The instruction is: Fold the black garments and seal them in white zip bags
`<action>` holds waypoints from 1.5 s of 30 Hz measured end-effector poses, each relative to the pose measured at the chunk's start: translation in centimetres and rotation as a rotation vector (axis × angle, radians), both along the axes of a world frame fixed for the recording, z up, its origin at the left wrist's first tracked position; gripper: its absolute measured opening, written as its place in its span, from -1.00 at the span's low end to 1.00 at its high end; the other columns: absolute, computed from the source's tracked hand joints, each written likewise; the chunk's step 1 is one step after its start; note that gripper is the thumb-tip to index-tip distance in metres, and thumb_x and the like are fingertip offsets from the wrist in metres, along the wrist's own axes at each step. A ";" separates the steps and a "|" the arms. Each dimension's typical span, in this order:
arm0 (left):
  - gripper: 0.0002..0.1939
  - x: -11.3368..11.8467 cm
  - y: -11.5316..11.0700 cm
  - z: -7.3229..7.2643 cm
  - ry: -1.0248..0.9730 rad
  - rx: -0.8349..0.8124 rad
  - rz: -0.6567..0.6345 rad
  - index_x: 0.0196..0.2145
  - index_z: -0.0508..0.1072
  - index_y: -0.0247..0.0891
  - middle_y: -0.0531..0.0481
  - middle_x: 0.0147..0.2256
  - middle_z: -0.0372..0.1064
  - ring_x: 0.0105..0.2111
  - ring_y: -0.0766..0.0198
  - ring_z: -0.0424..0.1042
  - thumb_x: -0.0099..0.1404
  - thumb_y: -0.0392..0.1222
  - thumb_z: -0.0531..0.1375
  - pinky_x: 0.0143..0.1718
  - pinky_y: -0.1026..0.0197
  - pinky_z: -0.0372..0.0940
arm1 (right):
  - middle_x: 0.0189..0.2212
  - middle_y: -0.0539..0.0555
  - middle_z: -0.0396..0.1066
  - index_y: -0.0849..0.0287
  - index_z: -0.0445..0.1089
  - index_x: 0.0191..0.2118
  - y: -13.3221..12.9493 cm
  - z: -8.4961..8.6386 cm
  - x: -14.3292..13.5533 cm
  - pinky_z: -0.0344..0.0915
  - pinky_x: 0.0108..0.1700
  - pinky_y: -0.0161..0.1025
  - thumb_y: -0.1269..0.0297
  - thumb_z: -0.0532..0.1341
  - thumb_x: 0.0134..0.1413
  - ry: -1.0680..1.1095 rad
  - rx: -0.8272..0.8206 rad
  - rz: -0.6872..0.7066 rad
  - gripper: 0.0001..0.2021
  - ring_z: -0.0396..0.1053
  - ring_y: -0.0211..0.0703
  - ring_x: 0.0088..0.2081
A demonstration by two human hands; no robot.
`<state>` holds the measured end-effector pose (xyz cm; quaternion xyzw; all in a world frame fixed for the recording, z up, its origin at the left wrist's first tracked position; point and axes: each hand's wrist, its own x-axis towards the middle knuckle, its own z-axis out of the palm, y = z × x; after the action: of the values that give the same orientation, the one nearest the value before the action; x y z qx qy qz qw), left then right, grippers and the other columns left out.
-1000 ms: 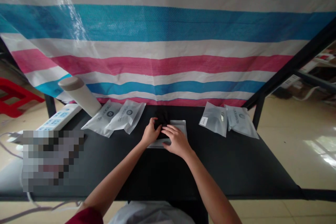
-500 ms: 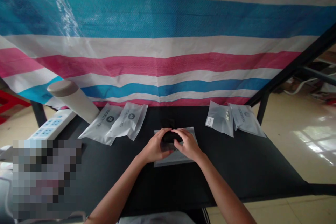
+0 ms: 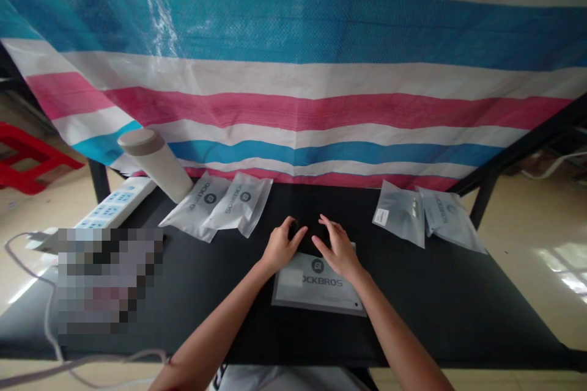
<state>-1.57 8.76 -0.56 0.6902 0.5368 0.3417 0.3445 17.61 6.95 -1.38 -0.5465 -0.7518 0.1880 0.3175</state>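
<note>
A frosted plastic bag [image 3: 323, 298] printed "ROCKBROS" lies flat in front of me, under my hands. Over its far edge, my left hand [image 3: 280, 247] curls thumb and fingers round a soft-looking black item [image 3: 293, 230]. My right hand [image 3: 340, 252] is bent round the black item's other side, thumb apart from the fingers. Against the black table the item's outline blends in, so its exact kind and shape cannot be made out. The bag's far part is partly covered by my hands.
Two printed frosted bags [image 3: 241, 203] lie at the back left, beside a white bottle [image 3: 160, 162] and a power strip [image 3: 110, 211]. Two more bags [image 3: 400, 215] are at the back right. A striped sheet [image 3: 293, 79] hangs behind the black table [image 3: 435, 311]; a cable [image 3: 48, 317] runs at left.
My hands have moved apart from each other, having been cupped closely together round the black item. More of the bag's print shows now. The camera view has shifted left.
</note>
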 end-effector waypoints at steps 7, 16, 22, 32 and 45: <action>-0.67 0.5 -0.5 0.8 0.215 0.033 0.010 -0.31 0.39 -0.20 0.08 -0.53 0.29 -0.54 0.29 0.32 0.34 0.12 0.08 -0.50 0.29 0.07 | -0.10 0.21 0.46 0.19 0.39 -0.01 0.1 0.3 -0.3 0.27 0.07 0.06 0.07 0.15 0.21 -0.093 0.015 -0.003 -0.65 0.35 0.10 -0.02; -0.52 -0.7 -0.8 0.8 0.517 0.194 0.075 -0.31 0.49 -0.29 -0.19 -0.21 0.35 -0.17 -0.01 0.30 0.23 0.25 0.16 -0.15 0.03 0.23 | -0.16 0.12 0.46 0.14 0.37 -0.03 -0.1 1.2 -0.1 0.32 0.00 -0.07 0.14 0.29 0.06 -0.002 -0.012 0.038 -0.64 0.39 -0.02 -0.10; -0.70 -0.4 -1.0 1.6 0.177 0.199 -0.263 -0.21 0.45 -0.23 -0.13 -0.15 0.39 -0.12 0.07 0.32 0.19 0.00 0.28 -0.04 0.03 0.24 | 0.01 0.21 0.38 0.19 0.22 0.18 -0.4 1.8 0.8 0.26 0.11 0.00 0.22 0.36 -0.12 -0.009 -0.056 0.149 -0.31 0.32 0.06 0.05; -0.72 -0.3 -3.1 4.2 0.268 0.206 -0.456 -0.21 0.42 -0.19 -0.02 -0.30 0.40 -0.32 0.19 0.41 0.24 0.04 0.25 -0.27 0.19 0.28 | -0.33 0.18 0.54 0.19 0.44 -0.15 0.3 2.4 2.1 0.33 -0.30 -0.22 0.08 0.24 0.05 -0.107 -0.223 -0.119 -0.68 0.52 0.09 -0.25; -0.67 -1.8 -1.3 1.9 0.618 0.260 -0.153 -0.19 0.49 -0.33 -0.27 -0.14 0.44 -0.05 -0.01 0.42 0.43 -0.14 -0.03 0.06 -0.07 0.24 | -0.13 0.12 0.54 0.23 0.46 -0.03 0.5 1.9 3.5 0.37 -0.04 -0.07 0.15 0.28 0.02 0.424 -0.525 0.252 -0.60 0.46 0.09 -0.06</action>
<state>-3.41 7.51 1.37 0.8374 0.5145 0.1554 0.0993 21.08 7.45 0.56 -0.4615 -0.6567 0.5214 0.2896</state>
